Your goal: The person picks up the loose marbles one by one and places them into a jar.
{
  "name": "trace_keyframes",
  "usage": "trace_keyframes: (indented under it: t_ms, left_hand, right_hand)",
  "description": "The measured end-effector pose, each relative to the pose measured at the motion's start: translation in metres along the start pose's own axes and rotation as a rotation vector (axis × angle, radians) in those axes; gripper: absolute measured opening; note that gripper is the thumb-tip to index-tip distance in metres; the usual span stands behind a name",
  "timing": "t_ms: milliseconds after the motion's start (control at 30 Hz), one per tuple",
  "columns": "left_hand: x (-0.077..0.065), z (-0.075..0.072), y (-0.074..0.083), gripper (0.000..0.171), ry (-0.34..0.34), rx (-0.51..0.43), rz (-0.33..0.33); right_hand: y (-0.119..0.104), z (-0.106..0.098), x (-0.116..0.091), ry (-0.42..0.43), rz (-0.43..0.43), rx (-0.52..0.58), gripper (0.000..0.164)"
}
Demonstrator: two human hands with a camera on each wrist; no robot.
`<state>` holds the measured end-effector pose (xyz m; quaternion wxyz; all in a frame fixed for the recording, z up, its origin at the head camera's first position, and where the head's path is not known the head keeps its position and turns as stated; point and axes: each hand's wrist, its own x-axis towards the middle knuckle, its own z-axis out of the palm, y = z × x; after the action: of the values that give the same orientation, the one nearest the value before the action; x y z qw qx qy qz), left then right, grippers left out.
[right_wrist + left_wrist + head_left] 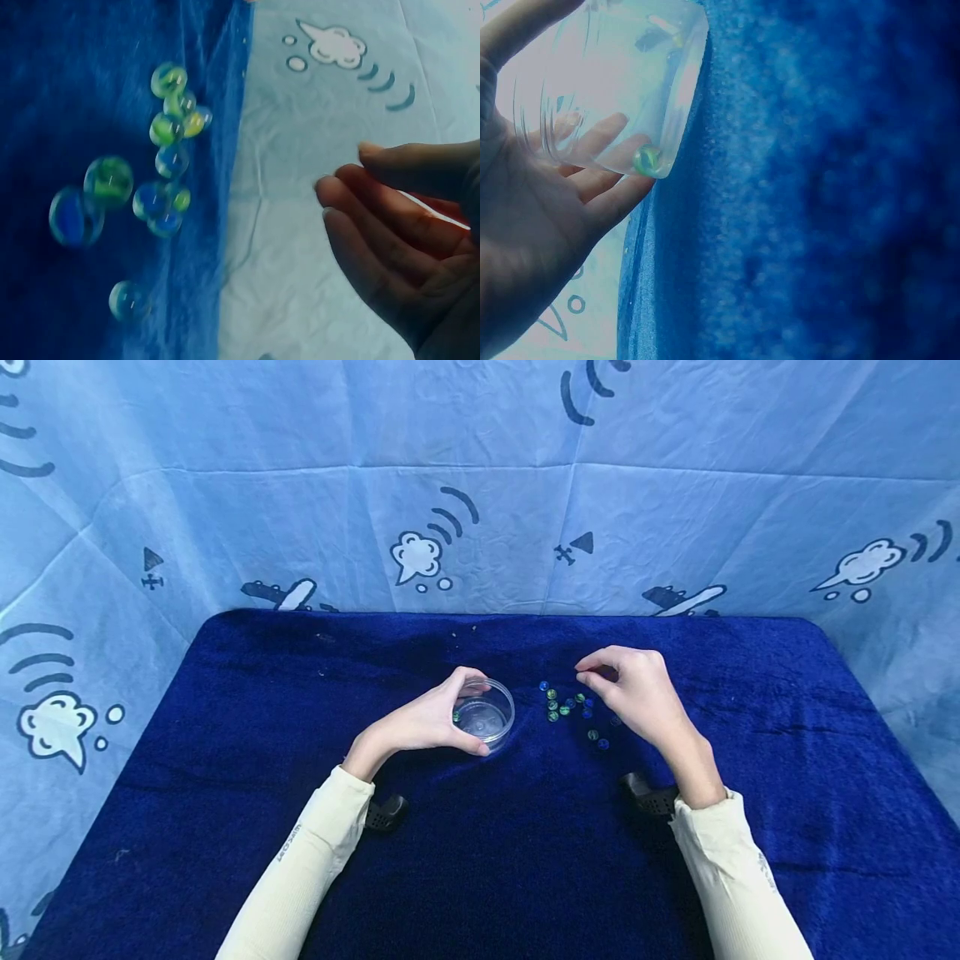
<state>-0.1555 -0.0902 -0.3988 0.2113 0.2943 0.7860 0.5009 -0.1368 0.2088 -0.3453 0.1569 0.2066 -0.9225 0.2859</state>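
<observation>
My left hand (423, 720) grips a clear plastic jar (512, 718) from its left side, thumb on the near wall and fingers round the far one. The jar's mouth faces up toward the head camera. At its base, in the left wrist view, lies one green marble (646, 160). Over the far right of a loose group of marbles hovers my right hand (641, 689), thumb and fingers loosely curved toward each other; no marble shows between them. Among the loose marbles are a green marble (552, 716) and a blue marble (603, 744).
A dark blue velvety cloth (510, 860) covers the table. Behind it hangs a light blue printed curtain (300, 527). Black wrist devices, one at the left wrist (387, 812) and one at the right wrist (647, 795), sit under the cream sleeves.
</observation>
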Motion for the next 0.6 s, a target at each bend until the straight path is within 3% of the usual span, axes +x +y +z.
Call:
trace_keyframes:
  t_ms: [333,600]
  left_hand:
    - [0.000,0.000,0.000,0.090,0.001,0.001,-0.002]
    - [0.000,0.000,-0.001,0.091,-0.001,-0.003,0.003]
  right_hand:
    - [0.033,-0.012,-0.006,-0.236,0.231,0.021,0.005]
    - [0.055,-0.018,-0.011,-0.359,0.330,0.103,0.008]
